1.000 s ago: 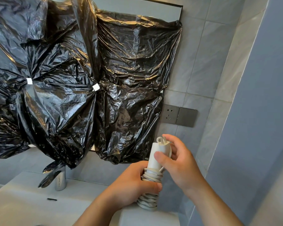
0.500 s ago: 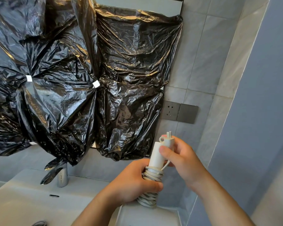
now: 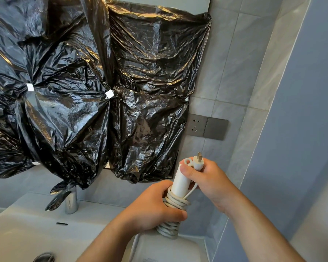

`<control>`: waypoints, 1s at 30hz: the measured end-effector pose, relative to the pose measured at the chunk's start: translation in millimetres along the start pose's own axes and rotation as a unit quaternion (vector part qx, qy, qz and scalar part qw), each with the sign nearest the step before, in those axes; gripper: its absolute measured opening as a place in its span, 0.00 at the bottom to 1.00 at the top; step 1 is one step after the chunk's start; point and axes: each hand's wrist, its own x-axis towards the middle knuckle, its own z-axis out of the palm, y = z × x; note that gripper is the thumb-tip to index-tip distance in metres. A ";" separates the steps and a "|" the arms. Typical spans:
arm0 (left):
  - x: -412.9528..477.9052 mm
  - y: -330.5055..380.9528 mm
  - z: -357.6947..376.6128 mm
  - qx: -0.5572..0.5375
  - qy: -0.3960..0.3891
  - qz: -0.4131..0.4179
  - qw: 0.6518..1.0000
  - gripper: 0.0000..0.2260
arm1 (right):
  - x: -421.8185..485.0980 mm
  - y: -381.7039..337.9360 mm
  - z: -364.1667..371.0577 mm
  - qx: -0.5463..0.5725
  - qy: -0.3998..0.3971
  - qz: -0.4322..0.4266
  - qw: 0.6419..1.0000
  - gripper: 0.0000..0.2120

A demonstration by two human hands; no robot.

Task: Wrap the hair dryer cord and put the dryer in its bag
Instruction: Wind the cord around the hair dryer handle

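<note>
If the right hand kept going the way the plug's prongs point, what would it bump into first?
Probably the grey tiled wall, near the socket plate. The right hand holds the plug with its prongs pointing up towards it; nothing shows between, though depth is unclear.

Dryer handle (image 3: 180, 184) and cord (image 3: 175, 202) white; plastic sheeting (image 3: 83, 91) glossy black, white tape squares (image 3: 109, 94); wall tiles (image 3: 235, 63) pale grey; socket plate (image 3: 206, 126) dark grey.

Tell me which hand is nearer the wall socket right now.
Right. The right hand, pinching the plug, sits just below the wall socket. The left hand grips the coiled cord lower and further left.
</note>
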 end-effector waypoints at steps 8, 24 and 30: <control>1.6 -8.8 1.6 0.015 0.020 -0.007 1.000 0.26 | 0.7 1.9 2.6 0.011 -0.018 -0.001 1.000 0.06; -30.3 -36.0 -13.0 -0.068 0.104 -0.030 0.992 0.28 | -13.0 7.5 3.7 0.085 0.124 0.003 0.989 0.05; -79.7 -67.7 3.7 -0.253 0.271 -0.087 0.924 0.37 | -24.8 13.7 4.6 0.161 0.205 0.023 0.965 0.06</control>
